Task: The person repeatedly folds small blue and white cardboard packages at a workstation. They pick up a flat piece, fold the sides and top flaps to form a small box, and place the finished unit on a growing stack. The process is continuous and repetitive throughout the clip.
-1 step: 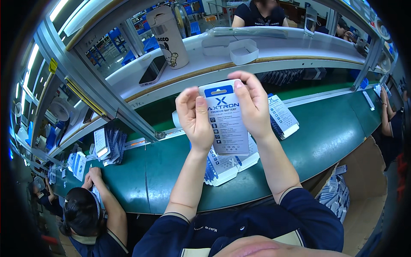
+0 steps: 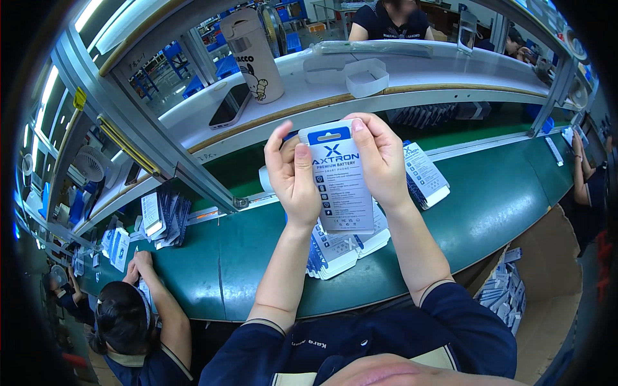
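Box (image 2: pixel 340 186) was clamped thumb-to-fingers in our right hand (image 2: pixel 383 161), and our left hand (image 2: pixel 293 183) gripped it too, forefinger kinda poking up.

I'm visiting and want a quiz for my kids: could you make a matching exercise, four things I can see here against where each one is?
Things
1. white-and-blue hang-tab box
2. smartphone
3. lidded tumbler
4. open cardboard carton

Places
A. standing upright on the white shelf
B. at the lower right, with many small packages inside
C. lying flat on the shelf
D. between the left hand and the right hand

Right pairs: 1-D, 2-C, 3-A, 4-B
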### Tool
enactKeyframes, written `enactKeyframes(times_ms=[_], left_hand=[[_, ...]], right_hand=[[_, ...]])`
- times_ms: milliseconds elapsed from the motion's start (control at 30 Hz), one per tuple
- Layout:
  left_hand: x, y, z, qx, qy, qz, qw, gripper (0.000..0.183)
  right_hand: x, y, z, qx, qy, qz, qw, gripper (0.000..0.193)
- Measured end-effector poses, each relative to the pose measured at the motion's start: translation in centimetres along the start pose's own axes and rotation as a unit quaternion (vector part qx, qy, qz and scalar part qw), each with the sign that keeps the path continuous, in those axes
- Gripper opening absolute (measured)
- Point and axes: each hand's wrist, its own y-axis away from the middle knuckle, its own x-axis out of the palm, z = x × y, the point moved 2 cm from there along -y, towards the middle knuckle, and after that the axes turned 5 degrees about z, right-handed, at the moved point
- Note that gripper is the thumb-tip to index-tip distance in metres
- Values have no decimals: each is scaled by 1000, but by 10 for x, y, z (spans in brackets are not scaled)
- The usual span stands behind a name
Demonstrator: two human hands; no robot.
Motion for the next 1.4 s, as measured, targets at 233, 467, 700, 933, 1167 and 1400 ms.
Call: enactKeyframes(times_ms=[233, 467, 700, 933, 1167, 1400], left_hand=[[-2, -1, 10, -1, -14, -43, 999, 17], [-5, 1, 4, -31, 34, -64, 997, 12], [-8, 2, 0, -97, 103, -34, 989, 11], [-6, -3, 2, -70, 95, -18, 993, 3], [-5, -1, 0, -48, 61, -16, 997, 14], [-8, -3, 0, 31, 41, 12, 999, 32]], right_hand=[[5, 1, 0, -40, 90, -14, 995, 18], [6, 6, 1, -61, 79, -10, 995, 14], [5, 9, 5, -15, 23, -19, 999, 8], [5, 8, -6, 23, -33, -30, 999, 4], [10, 8, -4, -9, -37, -18, 999, 11], [5, 7, -16, -59, -26, -27, 998, 39]])
